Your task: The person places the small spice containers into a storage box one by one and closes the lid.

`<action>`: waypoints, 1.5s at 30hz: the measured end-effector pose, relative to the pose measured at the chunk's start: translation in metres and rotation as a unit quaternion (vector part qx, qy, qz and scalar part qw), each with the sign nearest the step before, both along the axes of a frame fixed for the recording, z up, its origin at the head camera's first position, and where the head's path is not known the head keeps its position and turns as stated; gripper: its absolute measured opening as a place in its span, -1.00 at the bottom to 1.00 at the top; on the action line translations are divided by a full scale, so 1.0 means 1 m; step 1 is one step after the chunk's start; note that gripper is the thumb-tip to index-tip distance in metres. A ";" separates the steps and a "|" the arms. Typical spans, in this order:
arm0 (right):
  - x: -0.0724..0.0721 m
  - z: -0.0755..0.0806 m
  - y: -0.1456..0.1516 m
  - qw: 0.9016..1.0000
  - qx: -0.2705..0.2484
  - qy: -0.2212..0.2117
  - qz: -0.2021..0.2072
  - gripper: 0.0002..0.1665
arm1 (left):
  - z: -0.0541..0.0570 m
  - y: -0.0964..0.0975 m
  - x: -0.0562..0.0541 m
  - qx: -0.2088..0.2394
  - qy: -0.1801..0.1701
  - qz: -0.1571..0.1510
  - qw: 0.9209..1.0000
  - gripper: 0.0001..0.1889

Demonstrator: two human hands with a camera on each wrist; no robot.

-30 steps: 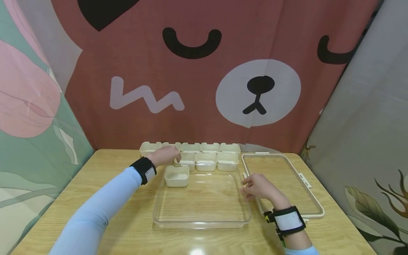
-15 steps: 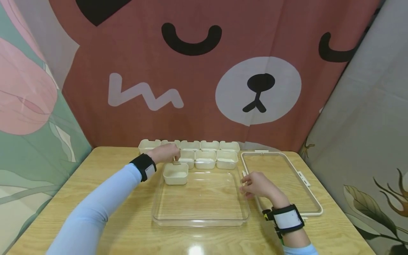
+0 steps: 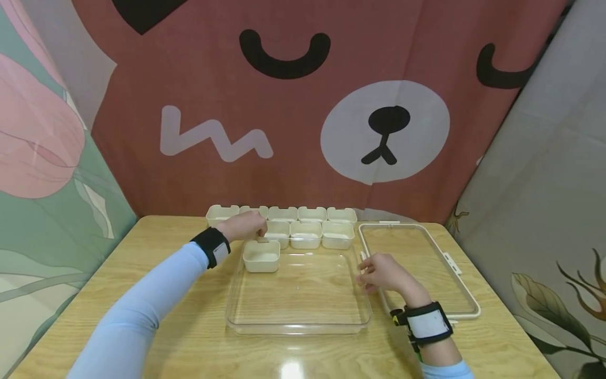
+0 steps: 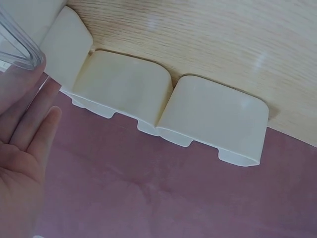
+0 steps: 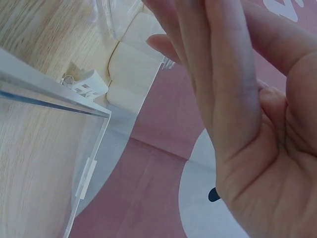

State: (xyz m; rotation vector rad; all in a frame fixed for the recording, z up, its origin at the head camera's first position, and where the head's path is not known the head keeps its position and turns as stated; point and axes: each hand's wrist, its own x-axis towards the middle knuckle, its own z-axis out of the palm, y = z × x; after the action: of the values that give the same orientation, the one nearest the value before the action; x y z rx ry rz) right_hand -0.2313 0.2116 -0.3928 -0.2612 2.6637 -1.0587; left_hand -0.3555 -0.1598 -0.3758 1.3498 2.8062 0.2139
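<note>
In the head view, a small cream box (image 3: pixel 261 258) sits in the back left corner of a clear plastic tray (image 3: pixel 298 329). My left hand (image 3: pixel 242 225) reaches over from behind and pinches the box's rear rim, fingertips pointing down. Seen from the left wrist, that hand (image 4: pixel 22 148) has its fingers right at the clear tray's corner (image 4: pixel 29 57); the thumb is hidden. My right hand (image 3: pixel 385 273) rests its fingertips at the tray's right wall. Its fingers (image 5: pixel 228 84) look nearly straight in the right wrist view, and nothing shows in the palm.
Several cream boxes (image 3: pixel 305 235) stand in two rows behind the tray. Right of it lies a rectangular cream-rimmed lid (image 3: pixel 464 317) with side clips, partly under my right hand. Beyond the wooden table (image 3: pixel 180 347) hangs a reddish cloth (image 3: pixel 293 179) with a bear print.
The head view has tilted slightly. Both hands and the small box keep their places.
</note>
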 end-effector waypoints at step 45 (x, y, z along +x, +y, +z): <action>0.001 0.001 -0.001 1.000 0.001 -0.009 -0.002 -0.52 | -0.002 -0.008 0.004 0.003 0.129 0.003 0.992 -0.71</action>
State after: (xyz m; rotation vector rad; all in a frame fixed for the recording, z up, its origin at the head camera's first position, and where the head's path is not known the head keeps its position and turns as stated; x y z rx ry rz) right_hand -0.2304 0.2109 -0.3916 -0.2436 2.6507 -1.0543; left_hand -0.3515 -0.1679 -0.3776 1.4672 3.0184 0.0504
